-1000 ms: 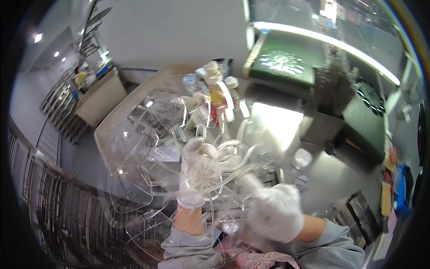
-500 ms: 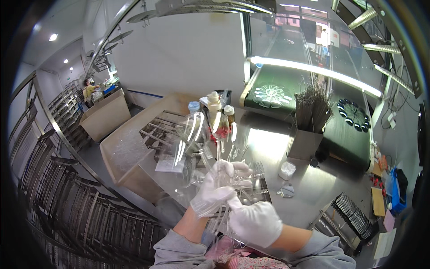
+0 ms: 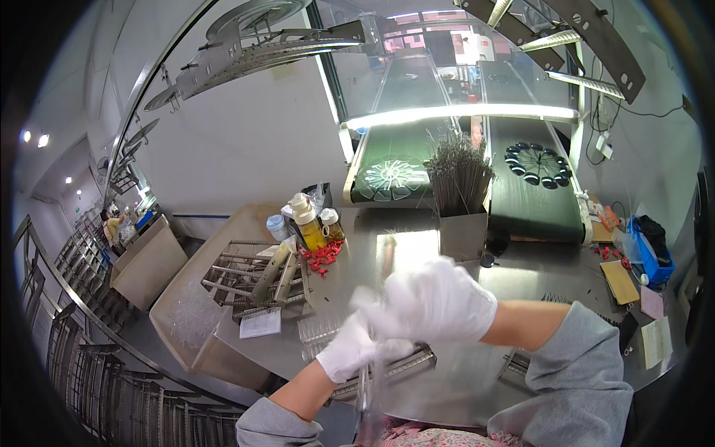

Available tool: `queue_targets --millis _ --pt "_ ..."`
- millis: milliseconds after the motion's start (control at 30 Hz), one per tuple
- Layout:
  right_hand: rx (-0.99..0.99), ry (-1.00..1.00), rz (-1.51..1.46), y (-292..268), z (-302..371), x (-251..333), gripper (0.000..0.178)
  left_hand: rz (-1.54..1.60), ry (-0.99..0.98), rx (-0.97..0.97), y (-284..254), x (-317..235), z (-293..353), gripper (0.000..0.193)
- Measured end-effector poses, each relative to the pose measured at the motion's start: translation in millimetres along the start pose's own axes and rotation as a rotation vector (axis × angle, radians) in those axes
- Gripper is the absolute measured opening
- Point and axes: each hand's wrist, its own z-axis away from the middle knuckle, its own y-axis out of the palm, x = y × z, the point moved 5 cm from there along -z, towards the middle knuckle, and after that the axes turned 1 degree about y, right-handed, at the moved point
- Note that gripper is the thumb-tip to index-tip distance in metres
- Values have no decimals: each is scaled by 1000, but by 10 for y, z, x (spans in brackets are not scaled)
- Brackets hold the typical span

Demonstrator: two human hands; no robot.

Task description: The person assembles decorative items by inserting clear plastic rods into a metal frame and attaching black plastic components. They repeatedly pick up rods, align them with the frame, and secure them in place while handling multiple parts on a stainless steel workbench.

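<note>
On the steel table [image 3: 469, 372], a box [image 3: 462, 238] holds wires [image 3: 458, 177]; left hand [image 3: 354, 349] and right hand [image 3: 449, 302] blur, their grip unclear.

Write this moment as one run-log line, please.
left hand: gloved, near metal rack; right hand: gloved, blurred, close to left; red pieces: beside yellow bottle

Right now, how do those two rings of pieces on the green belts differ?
The clear ring is see-through with bright glints; the dark ring looks black. The clear ring lies on the left belt, the dark ring on the right belt. Both are roughly circular arrangements lying flat on green.
</note>
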Motion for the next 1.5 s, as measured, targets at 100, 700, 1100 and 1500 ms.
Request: queue_targets --millis 100,700,1100,1500 --pt "203 395 -53 99 175 -180 24 -625 55 -364 -269 -137 72 70" --pt "-412 365 -200 24 411 -190 35 -657 294 175 -140 -475 278 53" --pt "-130 501 -206 231 483 -127 50 -388 485 546 -24 -527 419 45" --pt "-33 652 -399 550 528 -271 64 -261 746 450 -48 -567 550 38"
